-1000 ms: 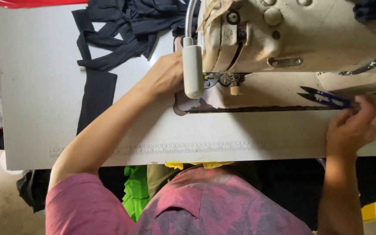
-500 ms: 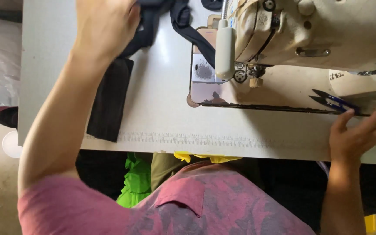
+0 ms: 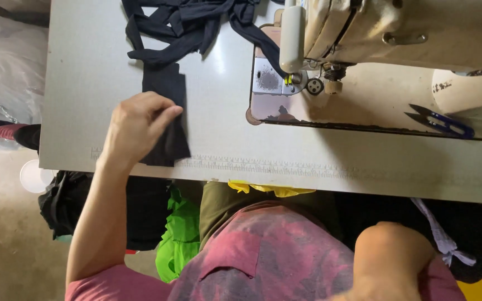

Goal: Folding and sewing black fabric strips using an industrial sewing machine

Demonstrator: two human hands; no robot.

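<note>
On the grey table (image 3: 85, 67), left hand (image 3: 138, 125) pinches a flat black fabric piece (image 3: 165, 114); right hand out of view, only forearm (image 3: 391, 256) visible.

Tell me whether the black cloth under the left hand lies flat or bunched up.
Flat. The black cloth lies as a smooth rectangle on the table; the left hand pinches its edge. The strips above are tangled.

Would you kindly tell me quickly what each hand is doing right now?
Left hand: closed, pinching the black fabric piece on the table.
Right hand: out of view; only the arm shows.
</note>
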